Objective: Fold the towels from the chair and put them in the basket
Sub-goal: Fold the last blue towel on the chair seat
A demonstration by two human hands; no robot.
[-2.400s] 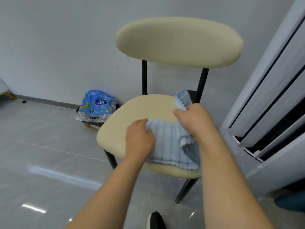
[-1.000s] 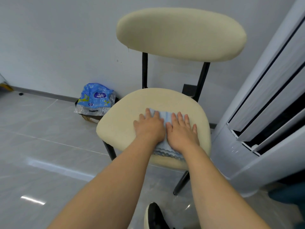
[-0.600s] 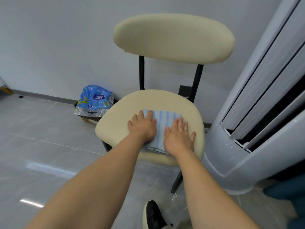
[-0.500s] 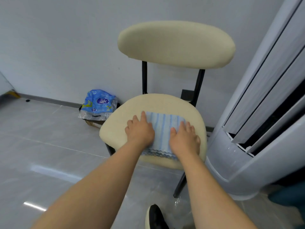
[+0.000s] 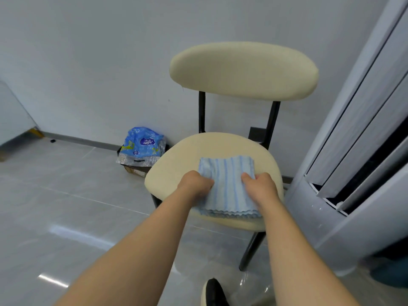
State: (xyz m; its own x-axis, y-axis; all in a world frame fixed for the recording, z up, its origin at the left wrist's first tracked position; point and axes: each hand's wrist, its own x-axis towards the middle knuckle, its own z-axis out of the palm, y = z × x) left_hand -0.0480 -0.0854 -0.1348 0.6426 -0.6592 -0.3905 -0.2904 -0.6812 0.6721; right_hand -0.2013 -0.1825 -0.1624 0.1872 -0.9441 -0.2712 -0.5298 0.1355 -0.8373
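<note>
While I look down along both bare forearms, a blue plastic pack [image 5: 141,143] sits farthest left on the grey tiled floor [image 5: 66,195], resting on a low brown box [image 5: 135,171] against the wall. Next comes the chair [image 5: 242,69], cream-padded with black legs. My left grip [image 5: 195,183] is curled onto the left edge of the folded towel [image 5: 227,180], clamped on it. That towel, pale blue with darker stripes, lies flat on the seat toward its front, its wavy-edged layers stacked at the near side. Below, between my forearms, 1 black shoe [image 5: 213,292] shows on the floor. My right grip [image 5: 260,187] clamps the towel's right edge, thumb on top. Just right of the chair stands a white tower air conditioner [image 5: 353,195].
</note>
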